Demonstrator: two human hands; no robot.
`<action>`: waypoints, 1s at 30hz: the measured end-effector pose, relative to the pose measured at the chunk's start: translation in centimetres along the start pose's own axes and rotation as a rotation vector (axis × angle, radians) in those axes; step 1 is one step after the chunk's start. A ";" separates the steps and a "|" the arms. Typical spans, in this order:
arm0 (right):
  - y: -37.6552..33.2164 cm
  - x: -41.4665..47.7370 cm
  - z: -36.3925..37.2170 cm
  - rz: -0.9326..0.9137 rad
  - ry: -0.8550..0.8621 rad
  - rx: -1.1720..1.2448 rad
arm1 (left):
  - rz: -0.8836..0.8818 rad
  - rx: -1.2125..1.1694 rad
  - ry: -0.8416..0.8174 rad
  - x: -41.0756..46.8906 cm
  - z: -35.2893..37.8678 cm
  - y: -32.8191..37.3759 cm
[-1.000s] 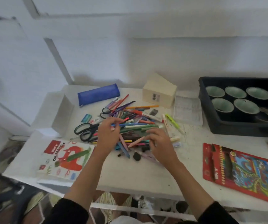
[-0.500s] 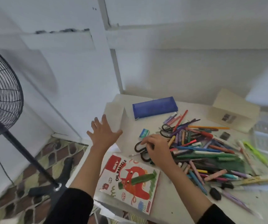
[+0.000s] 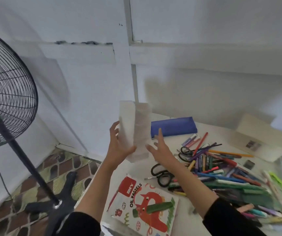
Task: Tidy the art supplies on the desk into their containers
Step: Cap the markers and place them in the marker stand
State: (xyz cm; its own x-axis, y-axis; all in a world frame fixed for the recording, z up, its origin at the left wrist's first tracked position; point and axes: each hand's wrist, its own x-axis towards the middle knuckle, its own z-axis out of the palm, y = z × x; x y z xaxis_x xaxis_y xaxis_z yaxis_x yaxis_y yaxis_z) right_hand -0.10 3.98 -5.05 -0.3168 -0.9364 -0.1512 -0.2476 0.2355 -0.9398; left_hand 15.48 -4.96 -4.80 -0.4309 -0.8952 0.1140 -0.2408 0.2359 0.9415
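A tall white box (image 3: 134, 130) is lifted off the desk's left corner, blurred by motion. My left hand (image 3: 119, 147) grips its left side, thumb across the front. My right hand (image 3: 160, 149) is beside its right face with fingers spread; whether they touch it I cannot tell. A heap of pens, markers and crayons (image 3: 225, 172) covers the desk to the right. Black-handled scissors (image 3: 162, 174) lie at the heap's left edge. A blue pencil case (image 3: 174, 126) lies behind my right hand. An oil pastels box (image 3: 143, 206) lies at the front.
A cream cardboard box (image 3: 259, 138) with a barcode stands at the back right. A black standing fan (image 3: 5, 103) is on the floor to the left, its base (image 3: 56, 205) close to the desk corner. The white wall runs right behind the desk.
My left hand reached the white box and lifted it upright off the desk. My right hand left the scissors and rose to the box's right side. The view swung further left.
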 end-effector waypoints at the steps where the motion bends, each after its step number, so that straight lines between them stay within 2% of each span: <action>1: -0.7 0.4 -0.1 0.020 -0.006 0.052 | 0.014 -0.028 -0.020 0.0 0.1 -0.1; 6: -2.1 0.8 0.1 -0.036 -0.055 0.080 | 0.030 -0.098 -0.102 0.0 0.0 -0.9; 11: -1.4 -0.1 1.5 -0.072 -0.102 -0.019 | 0.037 0.009 -0.155 -0.3 -0.7 -1.7; 16: -1.3 -0.4 2.2 -0.131 -0.073 -0.126 | 0.080 0.031 -0.183 0.1 -0.8 -1.0; 24: -0.4 -0.7 2.7 -0.134 -0.049 -0.094 | 0.068 0.011 -0.245 0.2 -0.9 -1.2; 28: 0.6 -0.8 2.4 -0.101 -0.031 -0.026 | 0.096 0.022 -0.168 -1.0 -0.6 -0.4; 30: 1.1 -0.9 1.9 -0.052 0.052 -0.023 | 0.070 0.054 0.026 -2.1 0.1 -0.9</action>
State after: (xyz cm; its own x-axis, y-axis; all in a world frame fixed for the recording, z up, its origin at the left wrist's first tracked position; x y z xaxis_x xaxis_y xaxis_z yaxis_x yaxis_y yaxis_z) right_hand 1.69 4.56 -6.50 -0.3503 -0.9327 -0.0858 -0.2854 0.1935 -0.9387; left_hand 16.50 -3.23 -5.96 -0.4254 -0.8854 0.1875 -0.2583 0.3174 0.9124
